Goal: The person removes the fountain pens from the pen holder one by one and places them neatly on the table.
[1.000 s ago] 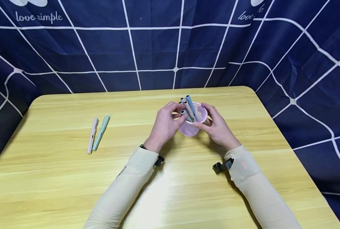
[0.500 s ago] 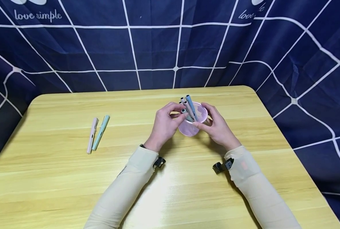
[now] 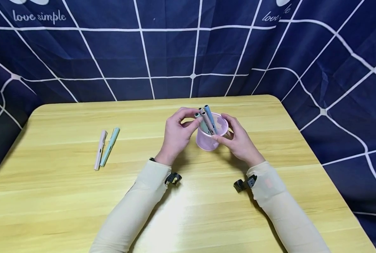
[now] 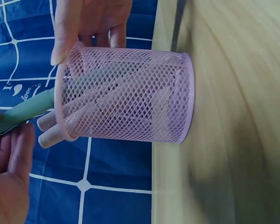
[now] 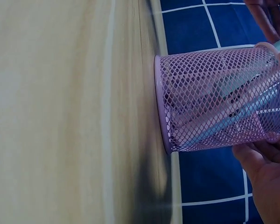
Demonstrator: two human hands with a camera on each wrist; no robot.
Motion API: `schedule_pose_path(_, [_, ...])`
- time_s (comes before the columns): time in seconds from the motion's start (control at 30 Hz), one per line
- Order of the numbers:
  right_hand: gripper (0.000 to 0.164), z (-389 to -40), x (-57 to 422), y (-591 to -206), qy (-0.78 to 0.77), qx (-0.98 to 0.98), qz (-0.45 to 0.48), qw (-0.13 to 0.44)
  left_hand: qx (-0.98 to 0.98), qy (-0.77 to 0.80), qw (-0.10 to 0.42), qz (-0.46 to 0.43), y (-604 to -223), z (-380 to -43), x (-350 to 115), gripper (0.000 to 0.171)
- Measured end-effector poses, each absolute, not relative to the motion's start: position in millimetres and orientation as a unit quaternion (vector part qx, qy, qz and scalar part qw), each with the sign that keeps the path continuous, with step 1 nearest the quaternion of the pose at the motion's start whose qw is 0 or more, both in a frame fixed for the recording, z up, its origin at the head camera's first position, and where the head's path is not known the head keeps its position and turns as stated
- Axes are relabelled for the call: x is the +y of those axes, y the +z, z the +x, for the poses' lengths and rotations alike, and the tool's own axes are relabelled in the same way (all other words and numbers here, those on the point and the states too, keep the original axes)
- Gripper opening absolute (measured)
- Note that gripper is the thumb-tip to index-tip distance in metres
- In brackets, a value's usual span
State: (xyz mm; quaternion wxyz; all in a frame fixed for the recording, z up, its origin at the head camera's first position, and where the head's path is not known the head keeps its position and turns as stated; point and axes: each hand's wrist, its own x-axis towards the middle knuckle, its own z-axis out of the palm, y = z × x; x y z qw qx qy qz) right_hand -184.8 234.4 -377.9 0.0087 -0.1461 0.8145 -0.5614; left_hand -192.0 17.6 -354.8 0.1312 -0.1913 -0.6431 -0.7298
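A pink mesh pen holder (image 3: 208,141) stands upright on the table. My right hand (image 3: 242,142) holds it by the rim, thumb at the near side and fingers round the right side. My left hand (image 3: 179,135) pinches a green pen (image 4: 25,111) near its capped end. The pen's lower part is inside the holder, seen through the mesh in both wrist views. A blue pen (image 3: 210,117) and several pale pens (image 3: 207,122) lean in the holder beside the green one. The left fingers partly hide the pens in the head view.
On the left of the wooden table (image 3: 64,196) lie a pale lilac pen (image 3: 100,151) and a mint green pen (image 3: 110,147), side by side. A dark blue curtain (image 3: 165,52) with white lines hangs along the back and sides of the table.
My left hand has moved up and slightly left, and the green pen it pinches stands higher out of the holder. The right hand keeps its hold on the rim.
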Motion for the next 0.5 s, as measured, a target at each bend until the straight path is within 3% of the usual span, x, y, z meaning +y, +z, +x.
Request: schedule_pose_path(0.5, [0.077,-185.0,233.6,-376.4,-0.567,0.811,-0.144,0.004,-0.551,-0.781,0.223,-0.193,-330.1,-203.2,-11.4,0.021])
